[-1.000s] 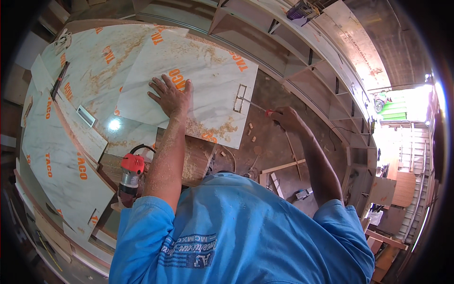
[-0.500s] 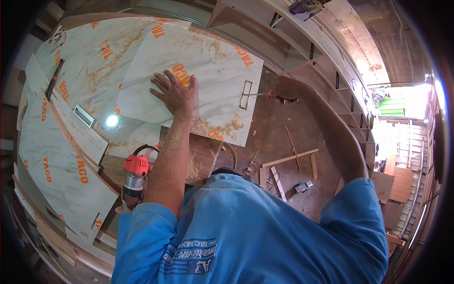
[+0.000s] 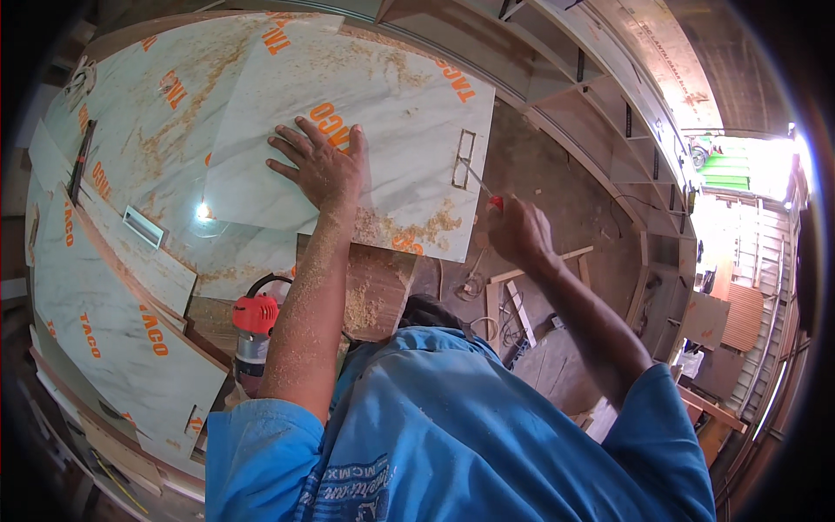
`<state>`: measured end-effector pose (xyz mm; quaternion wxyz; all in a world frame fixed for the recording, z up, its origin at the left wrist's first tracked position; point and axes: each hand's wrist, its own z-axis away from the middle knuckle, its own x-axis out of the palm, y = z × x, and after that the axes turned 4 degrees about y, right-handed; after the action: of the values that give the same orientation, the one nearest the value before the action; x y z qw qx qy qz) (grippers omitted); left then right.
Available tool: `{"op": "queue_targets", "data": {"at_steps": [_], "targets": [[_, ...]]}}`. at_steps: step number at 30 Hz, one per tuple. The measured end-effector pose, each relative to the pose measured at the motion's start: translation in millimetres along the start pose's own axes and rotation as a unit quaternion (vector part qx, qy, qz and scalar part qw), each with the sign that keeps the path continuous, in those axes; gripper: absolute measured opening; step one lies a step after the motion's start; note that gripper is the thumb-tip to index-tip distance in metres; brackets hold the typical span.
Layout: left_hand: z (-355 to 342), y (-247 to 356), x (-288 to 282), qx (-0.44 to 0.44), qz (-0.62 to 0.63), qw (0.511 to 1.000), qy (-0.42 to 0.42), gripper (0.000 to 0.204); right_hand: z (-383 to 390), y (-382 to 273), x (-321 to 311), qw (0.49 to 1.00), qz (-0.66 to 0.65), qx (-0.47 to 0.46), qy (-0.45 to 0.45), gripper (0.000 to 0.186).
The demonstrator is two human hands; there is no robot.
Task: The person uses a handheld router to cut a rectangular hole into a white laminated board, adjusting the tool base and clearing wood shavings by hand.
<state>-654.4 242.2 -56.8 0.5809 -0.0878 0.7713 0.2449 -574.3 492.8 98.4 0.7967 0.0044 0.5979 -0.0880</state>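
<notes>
Head view: the right hand (image 3: 522, 228) is curled around the red handle of a slim-shafted screwdriver (image 3: 477, 178), fingers closed on it, just beyond the right edge of a white marble-patterned panel (image 3: 409, 130) and over the floor (image 3: 544, 187). From that grip the metal shaft slants up and left across the panel's edge, its tip at a narrow rectangular cutout (image 3: 464, 159) near that edge; whether the tip is inside the groove or only on its rim, I cannot tell. The left hand (image 3: 323, 170) lies palm down on the same panel, fingers spread, grasping nothing, with the cutout well to its right. Sawdust (image 3: 432, 224) is scattered along the panel's near edge and over the left forearm. Beside that forearm, on its left, stands a red-topped router (image 3: 254, 315); farther left, a rectangular recessed pull (image 3: 143, 227) rests among other marble-patterned boards (image 3: 113, 304).
</notes>
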Motion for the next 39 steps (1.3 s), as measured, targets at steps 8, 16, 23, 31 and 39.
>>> {"op": "queue_targets", "data": {"at_steps": [8, 16, 23, 31, 39], "targets": [[-3.5, -0.6, 0.7, 0.001, -0.041, 0.999, -0.016, 0.103, 26.2, -11.5, 69.1, 0.992, -0.04, 0.049, 0.107, 0.034], [-0.7, -1.2, -1.3, -0.007, -0.023, 1.0, -0.007, 0.102, -14.1, 28.8, -29.4, 0.999, 0.022, -0.002, -0.044, 0.038], [-0.5, 6.3, -4.4, -0.009, -0.028, 1.0, -0.009, 0.099, -71.1, 63.6, -92.5, 0.99, -0.006, -0.073, -0.117, 0.039], [-1.9, 8.4, -10.2, -0.018, -0.042, 0.999, -0.029, 0.098, -132.9, 49.3, -97.5, 0.971, 0.16, -0.094, -0.154, 0.037], [-3.1, 9.3, -6.9, -0.012, -0.047, 0.999, -0.019, 0.097, -155.5, 41.9, -113.1, 0.961, 0.136, -0.145, -0.192, 0.034]]}}
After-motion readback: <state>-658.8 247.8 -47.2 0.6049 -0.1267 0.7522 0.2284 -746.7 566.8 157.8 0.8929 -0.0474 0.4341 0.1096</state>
